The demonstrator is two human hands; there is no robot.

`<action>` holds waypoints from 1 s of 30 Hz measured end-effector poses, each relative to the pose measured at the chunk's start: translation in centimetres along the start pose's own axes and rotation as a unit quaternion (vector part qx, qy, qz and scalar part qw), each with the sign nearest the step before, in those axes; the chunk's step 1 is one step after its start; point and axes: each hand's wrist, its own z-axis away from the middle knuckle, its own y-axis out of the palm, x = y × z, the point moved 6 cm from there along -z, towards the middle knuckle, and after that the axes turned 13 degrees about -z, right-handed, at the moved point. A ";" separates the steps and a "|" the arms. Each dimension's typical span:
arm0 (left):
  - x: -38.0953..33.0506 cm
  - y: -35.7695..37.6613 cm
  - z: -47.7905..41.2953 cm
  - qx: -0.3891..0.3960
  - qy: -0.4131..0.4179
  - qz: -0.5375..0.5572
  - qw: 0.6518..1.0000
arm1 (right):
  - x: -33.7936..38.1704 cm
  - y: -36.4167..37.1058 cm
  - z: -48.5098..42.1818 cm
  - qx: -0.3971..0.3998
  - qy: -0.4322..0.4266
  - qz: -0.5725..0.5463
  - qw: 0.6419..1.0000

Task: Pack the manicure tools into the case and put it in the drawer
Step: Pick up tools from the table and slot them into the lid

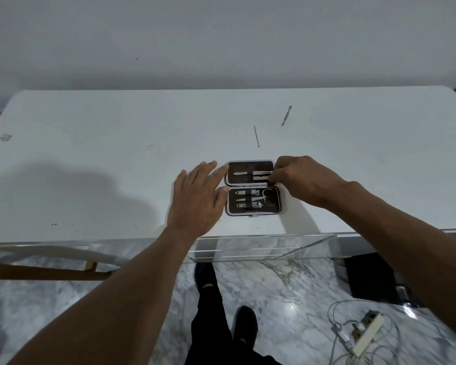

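Note:
A small dark manicure case lies open on the white table, near its front edge. Its near half holds two nail clippers, a file and small scissors under an elastic strap. Its far half holds two slim metal tools. My right hand pinches the end of a slim tool at the far half's right edge. With fingers spread, my left hand rests flat against the case's left side. Two loose tools lie farther back on the table: a thin pick and a cuticle pusher.
A clear acrylic drawer stands pulled out under the table's front edge, below the case. On the marble floor at the lower right lie a power strip with cables and a black box. My feet stand below the drawer.

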 end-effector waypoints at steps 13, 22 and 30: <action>0.0 0.0 0.0 0.002 -0.002 0.002 1.000 | -0.8 0.0 -1.7 -0.016 0.080 -0.100 0.992; 0.1 0.0 0.0 0.001 0.000 -0.002 1.000 | -0.7 -0.2 -2.3 0.007 0.082 -0.103 0.991; 0.0 0.0 0.0 0.005 -0.001 0.002 1.000 | -0.8 -0.3 -2.5 0.035 0.083 -0.089 0.992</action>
